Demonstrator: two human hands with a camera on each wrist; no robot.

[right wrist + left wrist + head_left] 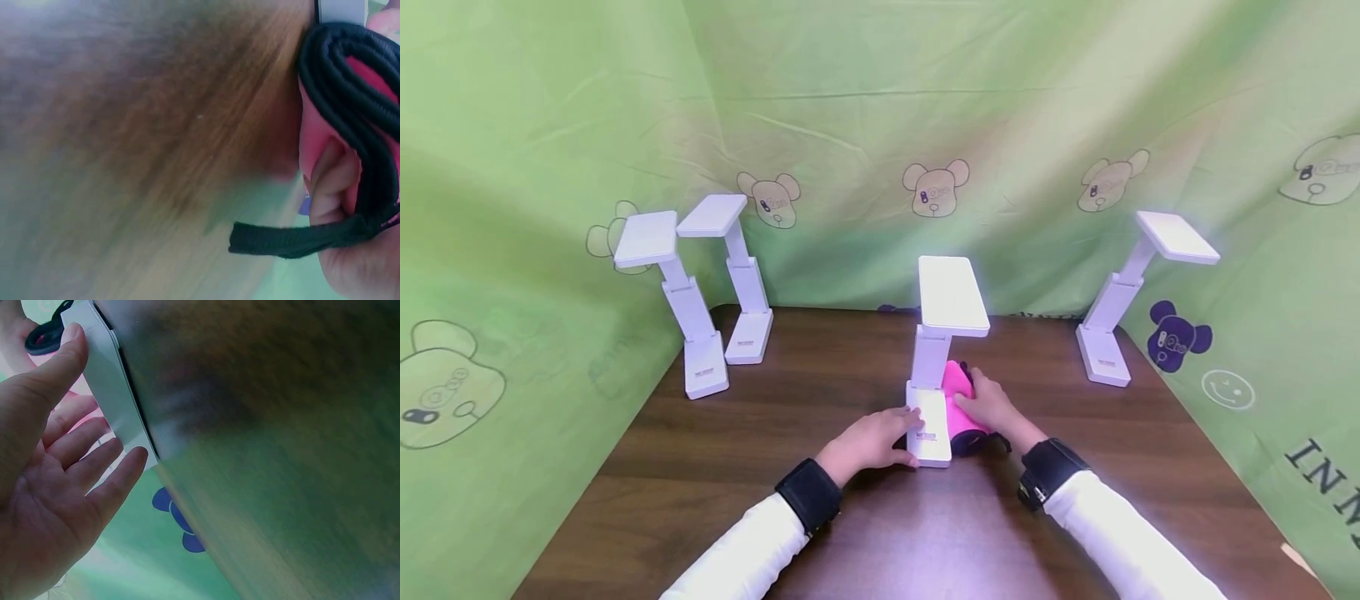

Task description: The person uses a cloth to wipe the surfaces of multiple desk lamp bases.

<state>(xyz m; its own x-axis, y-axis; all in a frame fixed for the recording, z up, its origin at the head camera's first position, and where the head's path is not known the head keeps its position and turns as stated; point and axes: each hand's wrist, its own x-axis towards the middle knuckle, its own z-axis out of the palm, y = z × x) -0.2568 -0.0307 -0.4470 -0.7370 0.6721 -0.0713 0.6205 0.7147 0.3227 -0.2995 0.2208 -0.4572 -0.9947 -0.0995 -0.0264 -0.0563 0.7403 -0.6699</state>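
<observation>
A white folding desk lamp (pixel 931 358) stands upright near the middle of the table, its flat head lit. My left hand (pixel 872 440) is at the left side of its base, fingers mostly straight and spread, fingertips touching the base; the left wrist view shows the thumb (pixel 75 340) lying on the base's edge. My right hand (pixel 992 407) grips a folded pink fabric piece (pixel 957 404) with black trim against the lamp's right side. In the right wrist view, the curled black edging (pixel 325 50) and a loose black strap (pixel 287 240) hang beside the fingers.
Two more white lamps (pixel 703 362) (pixel 750 333) stand at the back left of the brown wooden table (pixel 820 350), and another lamp (pixel 1105 354) at the back right. A green curtain (pixel 850 125) with bear-face prints surrounds the table on three sides.
</observation>
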